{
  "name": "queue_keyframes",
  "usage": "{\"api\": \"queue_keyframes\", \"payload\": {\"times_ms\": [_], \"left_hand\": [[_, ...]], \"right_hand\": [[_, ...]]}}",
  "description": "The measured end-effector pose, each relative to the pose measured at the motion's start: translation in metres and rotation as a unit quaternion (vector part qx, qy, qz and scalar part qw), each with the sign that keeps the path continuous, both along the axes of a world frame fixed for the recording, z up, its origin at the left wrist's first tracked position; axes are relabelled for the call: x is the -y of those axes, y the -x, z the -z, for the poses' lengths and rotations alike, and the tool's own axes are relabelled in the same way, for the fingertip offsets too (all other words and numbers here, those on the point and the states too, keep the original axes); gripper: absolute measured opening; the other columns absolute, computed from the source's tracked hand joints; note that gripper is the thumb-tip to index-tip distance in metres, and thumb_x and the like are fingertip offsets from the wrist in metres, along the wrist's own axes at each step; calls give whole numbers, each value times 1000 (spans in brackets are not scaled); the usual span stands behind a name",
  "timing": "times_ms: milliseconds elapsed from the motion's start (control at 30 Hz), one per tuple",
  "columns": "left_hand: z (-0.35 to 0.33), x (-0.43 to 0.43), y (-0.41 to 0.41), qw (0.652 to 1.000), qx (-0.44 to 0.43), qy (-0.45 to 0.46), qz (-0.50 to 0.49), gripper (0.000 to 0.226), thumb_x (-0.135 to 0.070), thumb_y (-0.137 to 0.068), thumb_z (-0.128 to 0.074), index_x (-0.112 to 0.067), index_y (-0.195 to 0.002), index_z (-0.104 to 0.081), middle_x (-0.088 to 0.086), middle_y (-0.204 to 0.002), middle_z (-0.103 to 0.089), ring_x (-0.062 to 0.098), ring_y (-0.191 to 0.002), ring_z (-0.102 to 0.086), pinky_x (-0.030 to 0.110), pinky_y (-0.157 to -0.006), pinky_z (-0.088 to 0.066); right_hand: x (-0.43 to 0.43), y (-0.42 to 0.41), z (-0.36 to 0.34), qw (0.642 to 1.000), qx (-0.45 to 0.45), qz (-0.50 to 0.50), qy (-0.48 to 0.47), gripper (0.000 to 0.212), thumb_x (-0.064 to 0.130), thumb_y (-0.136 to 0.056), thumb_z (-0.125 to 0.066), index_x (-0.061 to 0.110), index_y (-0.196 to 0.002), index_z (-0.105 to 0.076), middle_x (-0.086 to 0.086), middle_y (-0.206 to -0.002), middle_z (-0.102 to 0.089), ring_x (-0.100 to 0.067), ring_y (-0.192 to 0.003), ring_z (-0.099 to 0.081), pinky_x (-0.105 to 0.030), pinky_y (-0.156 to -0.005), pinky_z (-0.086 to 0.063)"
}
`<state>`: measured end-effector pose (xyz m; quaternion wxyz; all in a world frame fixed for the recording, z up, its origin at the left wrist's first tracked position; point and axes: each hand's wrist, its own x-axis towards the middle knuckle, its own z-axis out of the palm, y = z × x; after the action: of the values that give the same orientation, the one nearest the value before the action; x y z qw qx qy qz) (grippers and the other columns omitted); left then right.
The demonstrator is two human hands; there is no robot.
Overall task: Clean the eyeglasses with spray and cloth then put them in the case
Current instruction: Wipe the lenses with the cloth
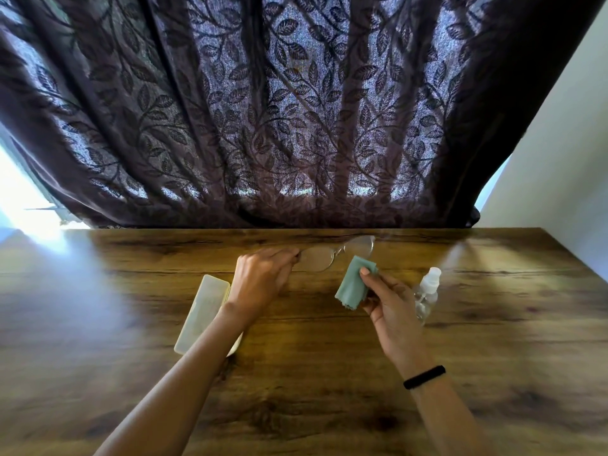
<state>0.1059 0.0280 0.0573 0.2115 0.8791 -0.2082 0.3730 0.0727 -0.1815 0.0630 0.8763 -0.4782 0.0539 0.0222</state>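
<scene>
Thin-rimmed eyeglasses [335, 254] hang above the far middle of the wooden table [329, 373]. My left hand [263, 278] pinches them at their left end. A folded pale green cloth [353, 284] sits just below the right lens, held between thumb and fingers of my right hand [388, 304]. A clear spray bottle [427, 296] with a white cap stands right of that hand. A cream glasses case [200, 312] lies shut under my left forearm.
A dark leaf-patterned curtain [279, 126] hangs behind the table's far edge. A white wall [566, 143] rises at the right. Bright window light falls on the table's far left corner.
</scene>
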Motion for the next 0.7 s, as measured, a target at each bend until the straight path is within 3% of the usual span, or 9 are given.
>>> {"api": "queue_keyframes", "payload": {"times_ms": [167,267,333,500,700], "left_hand": [[-20,9,1,996,24,78,-31,13,-15,-78,-67,-11,-89,-74,2,-87,-74,14,-74,-70,22,-59,-52],[-31,13,3,995,32,92,-23,15,-20,-79,-68,-11,-90,-73,1,-86,-74,14,-74,-70,26,-57,-56],[-35,14,5,994,33,99,-21,15,-19,-78,-71,-11,-91,-73,2,-86,-74,16,-73,-71,31,-55,-56],[-42,18,5,994,36,104,-24,17,-12,-76,-73,-9,-93,-73,5,-87,-74,20,-72,-71,34,-54,-56],[-46,17,6,992,68,101,-30,18,-11,-76,-69,-5,-92,-73,8,-84,-74,20,-69,-71,30,-54,-57]], "right_hand": [[-8,-7,-23,954,147,104,241,12,17,-77,-71,26,-85,-70,-2,-81,-71,-23,-79,-67,-38,-63,-55],[-13,-16,-39,884,241,199,347,18,12,-79,-71,18,-96,-69,10,-82,-67,-3,-74,-64,-19,-64,-53],[-18,-20,-49,828,301,244,406,18,9,-79,-70,12,-97,-70,12,-81,-63,-1,-73,-61,-14,-64,-50],[-37,-24,-60,735,379,250,504,19,4,-80,-68,3,-99,-70,-6,-87,-66,-11,-71,-61,-19,-63,-51],[-48,-19,-60,696,405,219,550,23,6,-82,-65,2,-105,-68,-8,-87,-62,-21,-79,-60,-34,-66,-54]]}}
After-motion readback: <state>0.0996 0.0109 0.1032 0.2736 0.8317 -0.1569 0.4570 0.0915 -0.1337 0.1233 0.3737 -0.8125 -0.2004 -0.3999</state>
